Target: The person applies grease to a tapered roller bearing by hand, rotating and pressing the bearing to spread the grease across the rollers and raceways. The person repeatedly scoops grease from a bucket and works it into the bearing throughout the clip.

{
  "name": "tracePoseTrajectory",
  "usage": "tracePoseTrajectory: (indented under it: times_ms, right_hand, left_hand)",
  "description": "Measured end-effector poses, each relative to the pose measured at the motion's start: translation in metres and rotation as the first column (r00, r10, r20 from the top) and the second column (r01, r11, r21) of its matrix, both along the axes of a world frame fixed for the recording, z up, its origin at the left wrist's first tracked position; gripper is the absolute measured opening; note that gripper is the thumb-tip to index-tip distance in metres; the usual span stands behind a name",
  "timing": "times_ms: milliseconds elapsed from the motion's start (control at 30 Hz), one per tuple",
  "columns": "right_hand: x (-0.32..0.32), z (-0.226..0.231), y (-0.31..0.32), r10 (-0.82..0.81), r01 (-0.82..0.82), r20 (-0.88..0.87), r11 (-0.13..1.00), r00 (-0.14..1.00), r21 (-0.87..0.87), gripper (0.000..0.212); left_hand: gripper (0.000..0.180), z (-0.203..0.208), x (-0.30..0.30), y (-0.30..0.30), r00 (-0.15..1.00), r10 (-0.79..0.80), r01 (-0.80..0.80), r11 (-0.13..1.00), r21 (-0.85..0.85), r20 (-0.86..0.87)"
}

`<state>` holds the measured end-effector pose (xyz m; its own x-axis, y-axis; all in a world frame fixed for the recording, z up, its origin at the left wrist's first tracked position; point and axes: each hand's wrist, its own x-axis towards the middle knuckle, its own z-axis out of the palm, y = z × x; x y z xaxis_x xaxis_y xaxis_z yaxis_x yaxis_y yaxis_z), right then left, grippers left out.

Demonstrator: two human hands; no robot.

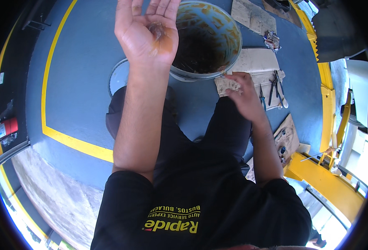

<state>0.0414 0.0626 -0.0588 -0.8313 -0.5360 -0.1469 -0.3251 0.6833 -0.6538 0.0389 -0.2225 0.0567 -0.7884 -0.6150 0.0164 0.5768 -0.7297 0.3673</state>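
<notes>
My left hand (148, 39) is raised palm up, its fingers stretched out and their tips cut off by the picture's upper edge. A dab of brownish amber grease (160, 36) lies on its palm. Just beyond sits a round bucket (198, 76), its inner wall streaked with the same grease and its bottom dark. My right hand (247, 99) hovers near the bucket's lower right rim, above my right knee. Its fingers are loosely bent and apart, with nothing visible in them.
Flattened cardboard (254, 60) lies right of the bucket, bearing pliers (277, 89) and a crumpled rag (271, 41). Another cardboard piece (291, 127) holds small dark parts. A round lid (118, 78) is at left. Yellow lift arms (325, 179) stand right; a red fire extinguisher (5, 129) far left.
</notes>
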Motion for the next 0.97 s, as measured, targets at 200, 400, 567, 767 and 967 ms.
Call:
tracePoseTrajectory:
  times_ms: [200, 400, 567, 767, 967]
  right_hand:
    - [-0.041, -0.022, -0.004, 0.455, 0.650, 0.781, 0.446, 0.428, -0.616, 0.063]
    - [-0.031, -0.032, 0.011, 0.377, 0.708, 0.865, 0.507, 0.331, -0.491, 0.062]
    - [-0.023, -0.018, 0.022, -0.040, 0.408, 0.707, 0.839, 0.706, -0.360, 0.068]
    - [0.003, -0.013, -0.006, 0.060, -0.054, -0.034, 0.989, 0.998, 0.138, 0.093]
    - [0.016, -0.017, -0.057, 0.041, -0.027, -0.015, 0.850, 0.999, 0.526, 0.110]
  left_hand:
    - [0.065, -0.010, 0.000, -0.006, 0.995, -0.063, 0.059, 0.997, -0.049, -0.076]
    - [0.065, -0.009, 0.002, 0.002, 0.996, -0.050, 0.049, 0.999, -0.014, -0.078]
    - [0.068, 0.010, 0.005, 0.007, 0.998, -0.028, 0.027, 0.999, 0.032, 0.048]
    - [0.069, -0.010, -0.002, 0.000, 0.996, -0.086, 0.087, 0.996, 0.024, -0.038]
    - [0.069, 0.007, -0.001, 0.019, 1.000, -0.023, 0.023, 1.000, -0.004, 0.003]
